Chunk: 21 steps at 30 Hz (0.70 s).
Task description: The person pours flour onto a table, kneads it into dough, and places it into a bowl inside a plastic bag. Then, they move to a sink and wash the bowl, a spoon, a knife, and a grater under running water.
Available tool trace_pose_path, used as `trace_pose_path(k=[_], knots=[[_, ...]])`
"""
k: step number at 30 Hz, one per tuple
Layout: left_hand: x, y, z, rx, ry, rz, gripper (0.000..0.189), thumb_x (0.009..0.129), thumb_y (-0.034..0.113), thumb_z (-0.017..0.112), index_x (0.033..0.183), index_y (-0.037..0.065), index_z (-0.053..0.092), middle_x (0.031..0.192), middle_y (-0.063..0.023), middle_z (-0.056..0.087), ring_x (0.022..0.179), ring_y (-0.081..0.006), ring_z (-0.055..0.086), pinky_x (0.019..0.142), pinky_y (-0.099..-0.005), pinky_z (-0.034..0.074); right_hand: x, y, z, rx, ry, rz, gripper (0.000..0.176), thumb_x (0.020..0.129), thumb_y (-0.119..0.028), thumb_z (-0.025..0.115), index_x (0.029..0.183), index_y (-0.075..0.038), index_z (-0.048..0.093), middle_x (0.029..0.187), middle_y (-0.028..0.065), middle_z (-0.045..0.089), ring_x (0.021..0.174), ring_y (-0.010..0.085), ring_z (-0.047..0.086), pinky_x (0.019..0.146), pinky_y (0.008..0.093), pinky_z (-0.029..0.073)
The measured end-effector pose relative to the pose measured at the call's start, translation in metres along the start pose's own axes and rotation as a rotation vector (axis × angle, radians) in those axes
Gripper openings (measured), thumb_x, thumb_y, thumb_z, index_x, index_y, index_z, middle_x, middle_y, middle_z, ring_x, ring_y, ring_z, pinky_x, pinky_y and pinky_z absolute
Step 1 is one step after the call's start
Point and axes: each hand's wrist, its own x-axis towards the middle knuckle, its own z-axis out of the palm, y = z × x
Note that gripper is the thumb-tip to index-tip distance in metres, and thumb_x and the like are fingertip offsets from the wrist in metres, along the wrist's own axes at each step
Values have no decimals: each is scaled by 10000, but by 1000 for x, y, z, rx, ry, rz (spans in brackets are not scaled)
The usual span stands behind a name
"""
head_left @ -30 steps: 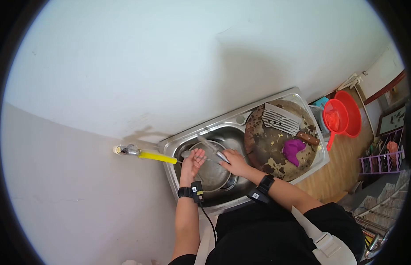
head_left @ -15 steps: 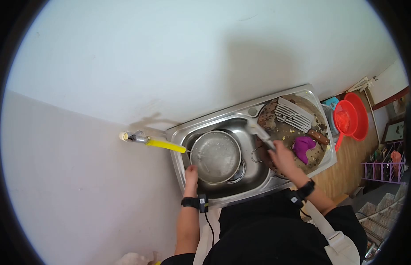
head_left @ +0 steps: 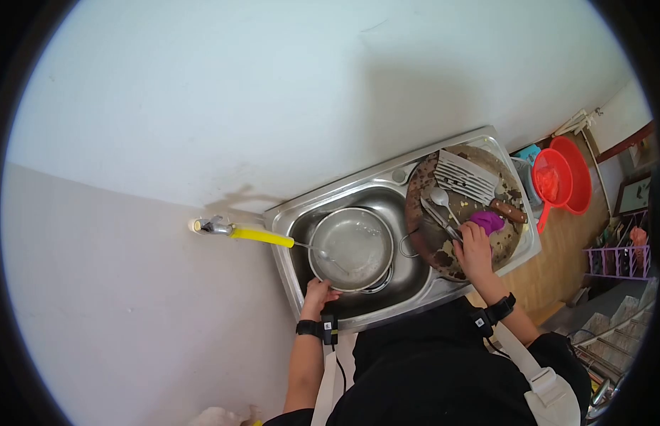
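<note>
My left hand (head_left: 320, 295) grips the near left rim of a round metal pan (head_left: 352, 250), which sits in the sink basin (head_left: 408, 273). A thin stream of water runs into the pan from the yellow hose (head_left: 262, 235) on the tap. My right hand (head_left: 475, 254) is over a round, stained board (head_left: 429, 245), its fingers closed on a purple cloth (head_left: 487, 221). Beside those fingers lie a metal spoon (head_left: 441, 198) and another long metal utensil (head_left: 436, 214). A slotted turner (head_left: 466, 179) with a wooden handle rests farther back on the board.
The steel sink edge (head_left: 376, 175) runs along the wall. Right of it stand red plastic basins (head_left: 575, 177), one with a handle, and a purple rack (head_left: 617, 261). A wire ring (head_left: 410, 245) sticks out between basin and board.
My right hand has let go of the metal utensils, now lying on the board, and has moved right onto the purple cloth. The pan has shifted slightly right with my left hand; water now falls into it.
</note>
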Motion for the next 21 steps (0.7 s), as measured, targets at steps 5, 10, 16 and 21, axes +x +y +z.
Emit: trace_pose_path(k=[5, 10, 16, 21], knots=[[-28, 42, 6, 327, 313, 279, 196, 783, 79, 451, 826, -112, 452, 668, -204, 568, 468, -246, 593, 352, -287, 476, 9, -26, 9, 489, -253, -284, 232, 708, -99, 554, 927, -36, 512, 847, 128, 546, 810, 289, 537, 694, 381, 438], [-61, 68, 5, 623, 535, 454, 276, 736, 63, 481, 914, -147, 462, 562, -189, 557, 380, -222, 553, 335, -301, 458, -2, -72, 50, 545, -612, -469, 167, 711, -126, 550, 852, -37, 536, 813, 129, 557, 814, 288, 547, 697, 386, 456], [-95, 71, -3, 667, 720, 675, 299, 699, 56, 515, 967, -74, 494, 618, -215, 565, 463, -294, 572, 444, -361, 460, -19, -96, 156, 170, -809, -712, 215, 702, -159, 573, 896, -71, 540, 864, 75, 570, 859, 260, 542, 670, 380, 459], [-107, 66, -14, 698, 801, 687, 254, 689, 51, 540, 915, -54, 491, 642, -213, 567, 503, -326, 567, 495, -388, 443, -29, -102, 202, -38, -813, -905, 192, 691, -170, 561, 862, -82, 567, 869, 69, 583, 822, 220, 569, 627, 360, 471]])
